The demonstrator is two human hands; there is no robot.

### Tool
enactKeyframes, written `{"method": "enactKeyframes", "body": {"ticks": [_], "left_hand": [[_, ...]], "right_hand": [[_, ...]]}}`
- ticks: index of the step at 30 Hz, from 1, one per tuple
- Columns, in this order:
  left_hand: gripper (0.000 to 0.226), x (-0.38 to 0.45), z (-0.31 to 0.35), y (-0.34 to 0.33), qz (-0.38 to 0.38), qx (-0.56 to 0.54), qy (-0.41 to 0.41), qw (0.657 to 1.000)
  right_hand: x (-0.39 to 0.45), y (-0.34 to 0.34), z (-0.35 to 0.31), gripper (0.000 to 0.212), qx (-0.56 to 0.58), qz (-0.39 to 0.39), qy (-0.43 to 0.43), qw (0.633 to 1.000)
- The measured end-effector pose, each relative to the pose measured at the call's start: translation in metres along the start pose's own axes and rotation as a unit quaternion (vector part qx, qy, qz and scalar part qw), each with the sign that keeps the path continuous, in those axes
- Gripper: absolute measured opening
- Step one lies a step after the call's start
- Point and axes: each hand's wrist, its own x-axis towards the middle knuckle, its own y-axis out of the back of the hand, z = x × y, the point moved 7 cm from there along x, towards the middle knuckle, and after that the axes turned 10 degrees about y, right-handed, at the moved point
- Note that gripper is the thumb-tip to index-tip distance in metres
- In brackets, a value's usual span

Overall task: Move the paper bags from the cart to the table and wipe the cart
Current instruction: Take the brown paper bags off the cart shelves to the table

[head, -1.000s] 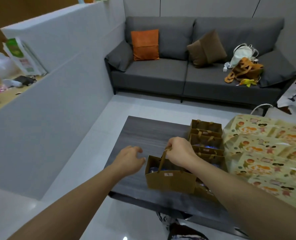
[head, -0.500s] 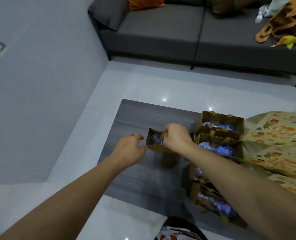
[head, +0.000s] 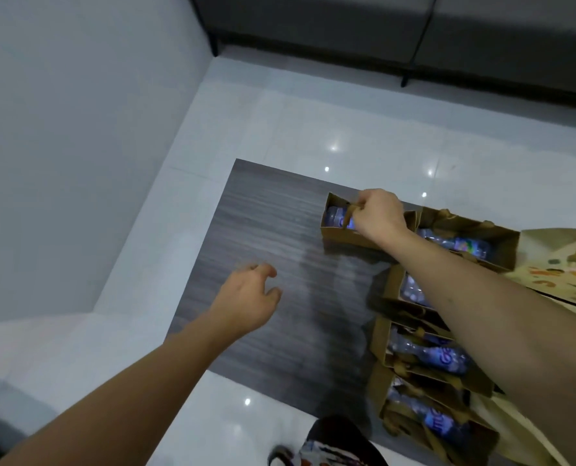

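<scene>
setting the paper bag (head: pixel 343 227) down at the far edge of the table (head: pixel 263 237), handles pinched in the right hand (head: pixel 379 213). best lowered straight, base flat on the dark top, tucked just beside the row of bags (head: pixel 448 331) without knocking the neighbour, handles let go only once settled so the bottles (head: pixel 333 215) inside cannot tip it. right fingers curled round the handle straps directly above the open mouth, bag hanging or resting beneath; contact with the table not certain. left hand (head: pixel 246 297) loosely curled, holding nothing, hovering over bare tabletop well apart from the bag.
</scene>
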Motion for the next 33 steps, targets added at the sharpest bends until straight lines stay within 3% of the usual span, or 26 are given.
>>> {"method": "enactKeyframes", "body": {"ticks": [8, 13, 22, 28, 33], "left_hand": [[0.043, -0.005, -0.012, -0.002, 0.005, -0.016, 0.017, 1.000], [0.044, -0.027, -0.017, 0.007, 0.029, -0.031, 0.020, 0.999], [0.044, -0.115, -0.076, 0.023, 0.098, -0.063, 0.066, 0.991], [0.045, -0.225, -0.170, 0.023, 0.191, -0.142, 0.147, 0.960], [0.044, -0.356, -0.269, -0.020, 0.282, -0.228, 0.246, 0.899]], "right_hand": [[0.003, 0.005, 0.002, 0.036, 0.005, 0.039, 0.005, 0.999], [-0.018, 0.004, -0.021, 0.031, 0.029, 0.083, 0.036, 0.995], [-0.113, -0.048, -0.149, 0.031, 0.002, 0.005, 0.208, 0.978], [-0.216, -0.104, -0.259, 0.033, -0.010, -0.073, 0.359, 0.931], [-0.348, -0.153, -0.345, 0.036, -0.065, -0.131, 0.490, 0.859]]}}
